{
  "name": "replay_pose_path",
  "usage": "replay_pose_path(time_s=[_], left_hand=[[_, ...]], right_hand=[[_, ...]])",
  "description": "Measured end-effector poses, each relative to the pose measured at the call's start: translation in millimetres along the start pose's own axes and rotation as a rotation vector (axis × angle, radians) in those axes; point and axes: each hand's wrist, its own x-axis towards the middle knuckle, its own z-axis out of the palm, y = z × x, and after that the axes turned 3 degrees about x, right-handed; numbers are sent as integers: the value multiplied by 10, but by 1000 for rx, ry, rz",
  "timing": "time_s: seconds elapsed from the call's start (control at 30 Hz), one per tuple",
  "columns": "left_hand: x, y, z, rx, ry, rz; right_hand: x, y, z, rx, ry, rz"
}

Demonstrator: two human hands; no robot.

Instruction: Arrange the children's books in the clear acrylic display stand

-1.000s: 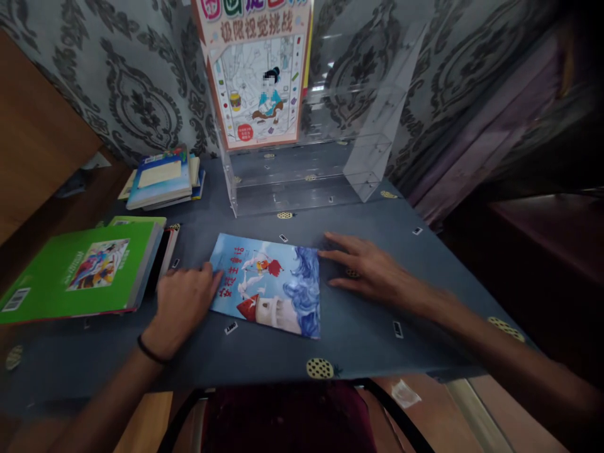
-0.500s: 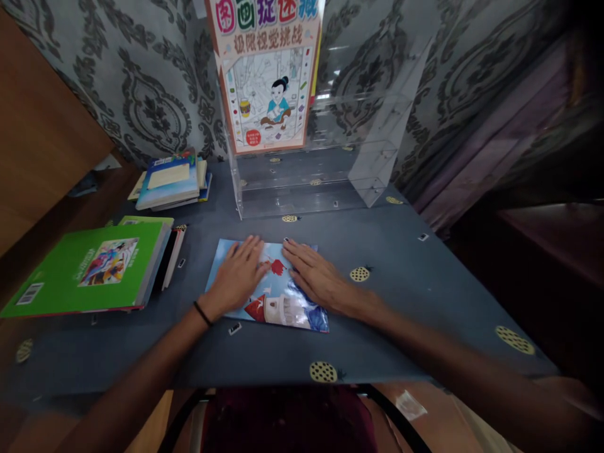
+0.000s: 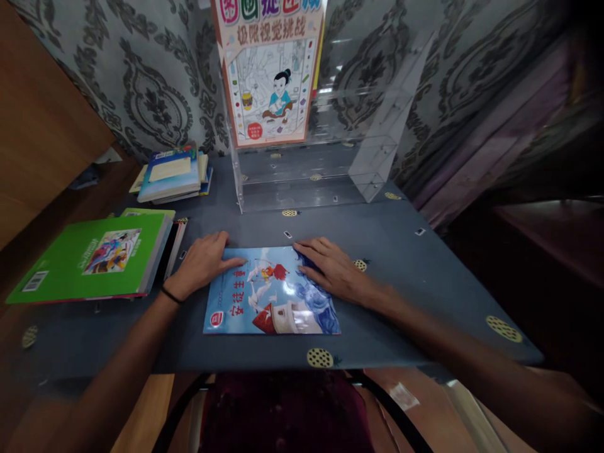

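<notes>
A thin blue picture book [image 3: 276, 302] lies flat on the table in front of me, its cover turned sideways, with red lettering, white birds and a red-roofed tower. At its upper left corner rests my left hand [image 3: 201, 264], a dark band on the wrist; the thumb stretches over the cover and the fingers extend past the edge. My right hand [image 3: 333, 270] lies across the upper right corner, fingers extended over the cover. Both hands are open, and neither lifts the book.
A green book [image 3: 89, 258] tops a pile at the left. Behind it is a smaller stack of books [image 3: 170, 176]. A clear acrylic rack [image 3: 306, 195] stands at the back, holding an upright picture book [image 3: 274, 88]. The table [image 3: 401, 251] has a blue pineapple-print cover.
My left hand has slid left off the middle of the cover to its edge, and my right hand has shifted slightly right. More of the cover now shows.
</notes>
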Motion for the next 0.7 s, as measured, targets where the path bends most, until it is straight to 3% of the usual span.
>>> replay_pose_path(time_s=[0.13, 0.23, 0.43, 0.57, 0.6, 0.7], left_hand=[[-65, -47, -14, -115, -138, 18], [-107, -50, -52, -235, -161, 101], [-134, 7, -227, -708, -281, 153], [-169, 78, -563, -669, -64, 189], [-195, 101, -682, -629, 8, 193], [-321, 169, -1001, -480, 216, 194]], right_hand=[[-85, -8, -61, 52, -38, -45], [-82, -2, -86, 71, -60, -37], [88, 80, -156, 166, -121, 46], [247, 83, -494, 426, -207, 111], [280, 43, -634, 466, -171, 106], [319, -162, -1061, 381, 107, 19]])
